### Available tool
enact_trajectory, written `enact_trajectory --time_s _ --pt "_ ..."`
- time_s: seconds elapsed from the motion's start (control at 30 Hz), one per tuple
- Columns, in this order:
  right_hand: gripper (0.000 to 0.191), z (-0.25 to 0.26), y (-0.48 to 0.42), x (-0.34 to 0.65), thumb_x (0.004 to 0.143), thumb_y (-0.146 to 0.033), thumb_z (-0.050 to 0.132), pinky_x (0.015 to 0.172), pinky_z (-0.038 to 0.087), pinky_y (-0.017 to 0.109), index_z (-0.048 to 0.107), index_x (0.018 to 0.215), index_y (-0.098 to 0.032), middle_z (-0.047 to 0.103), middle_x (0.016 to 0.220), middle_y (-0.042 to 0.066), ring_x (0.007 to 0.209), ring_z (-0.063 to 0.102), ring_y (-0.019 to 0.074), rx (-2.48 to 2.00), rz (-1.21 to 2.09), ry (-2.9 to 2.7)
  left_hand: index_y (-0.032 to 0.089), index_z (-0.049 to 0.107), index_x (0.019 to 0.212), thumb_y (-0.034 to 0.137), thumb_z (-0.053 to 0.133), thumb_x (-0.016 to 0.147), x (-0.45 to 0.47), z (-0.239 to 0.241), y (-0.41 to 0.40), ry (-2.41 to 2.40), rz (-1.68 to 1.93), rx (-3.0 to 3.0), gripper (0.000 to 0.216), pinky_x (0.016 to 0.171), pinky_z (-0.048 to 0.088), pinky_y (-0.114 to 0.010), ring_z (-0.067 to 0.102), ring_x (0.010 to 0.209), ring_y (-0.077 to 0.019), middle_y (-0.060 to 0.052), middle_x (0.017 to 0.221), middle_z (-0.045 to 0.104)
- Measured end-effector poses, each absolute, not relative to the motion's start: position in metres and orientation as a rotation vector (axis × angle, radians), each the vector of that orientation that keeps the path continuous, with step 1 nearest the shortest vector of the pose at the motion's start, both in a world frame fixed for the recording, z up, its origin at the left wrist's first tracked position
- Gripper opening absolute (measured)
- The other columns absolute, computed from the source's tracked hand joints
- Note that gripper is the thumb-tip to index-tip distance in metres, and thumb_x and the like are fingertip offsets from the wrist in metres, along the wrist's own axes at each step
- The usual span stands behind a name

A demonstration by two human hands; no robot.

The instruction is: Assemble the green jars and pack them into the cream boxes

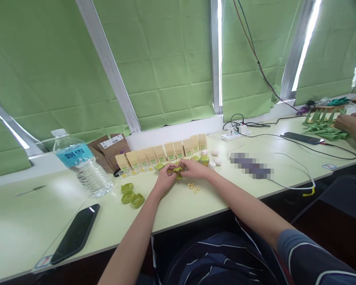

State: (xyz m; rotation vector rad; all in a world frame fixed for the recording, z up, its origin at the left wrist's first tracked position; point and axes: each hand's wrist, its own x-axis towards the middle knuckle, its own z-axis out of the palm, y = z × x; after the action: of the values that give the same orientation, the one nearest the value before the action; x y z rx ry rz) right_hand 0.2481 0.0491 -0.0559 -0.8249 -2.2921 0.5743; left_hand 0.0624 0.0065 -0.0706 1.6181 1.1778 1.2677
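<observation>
Nearest the camera is the dark striped clothing (pixel 207 257) of the person, below the hands at the edge of the desk (pixel 178 215). Far to the left of the hands lies a thin pointed tool (pixel 30 190), with a black phone (pixel 75 233) nearer the person and a tilted-looking water bottle (pixel 83 162) between these and the hands. Behind the bottle sits an open cardboard box (pixel 108 152). Just left of the left forearm, three olive-green cups (pixel 127 197) lie close together. Beyond the hands, a row of tan cards (pixel 154 153) runs from the box to past the right hand, with small clear holders (pixel 124 173) in front of its left end.

The left hand (pixel 165 179) is curled, its fingertips closed on the left side of an olive-green piece (pixel 178 171); the right hand (pixel 192 169) pinches the same piece from the other side, so it sits between the two above the desk. Pale yellow loops (pixel 193 187) lie just below the right hand. To its right are a small green-and-yellow item (pixel 204 160) and pale round pieces (pixel 215 159), then a pixelated object (pixel 251 165), a white power strip (pixel 236 134), a second phone (pixel 302 137) and, farthest right, pointed green pieces (pixel 322 123) beside a co-worker's hand (pixel 347 122)
</observation>
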Motion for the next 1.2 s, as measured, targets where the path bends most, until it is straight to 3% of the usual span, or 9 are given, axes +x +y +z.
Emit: enact_trajectory --time_s 0.53,1.2 --pt "0.02 -0.0538 0.0472 0.2484 0.078 -0.026 0.066 0.062 0.037 0.024 0.056 0.095 -0.02 0.066 0.087 0.002 0.076 0.058 0.0166 -0.863 0.569 -2.338 0.018 0.059 0.102 0.02 0.068 0.072 0.0619 -0.0703 0.0049 1.141 1.233 1.675 0.032 0.071 0.054 -0.027 0.068 0.078 -0.0145 -0.006 0.098 0.065" --pt "0.016 -0.0563 0.0499 0.2473 0.079 -0.027 0.063 0.063 0.037 0.025 0.055 0.092 -0.02 0.065 0.087 0.002 0.077 0.058 0.0171 -0.851 0.568 -2.34 0.018 0.059 0.1 0.017 0.066 0.071 0.064 -0.0689 0.0037 1.139 1.221 1.654 0.029 0.069 0.055 -0.027 0.067 0.074 -0.0132 -0.005 0.096 0.067"
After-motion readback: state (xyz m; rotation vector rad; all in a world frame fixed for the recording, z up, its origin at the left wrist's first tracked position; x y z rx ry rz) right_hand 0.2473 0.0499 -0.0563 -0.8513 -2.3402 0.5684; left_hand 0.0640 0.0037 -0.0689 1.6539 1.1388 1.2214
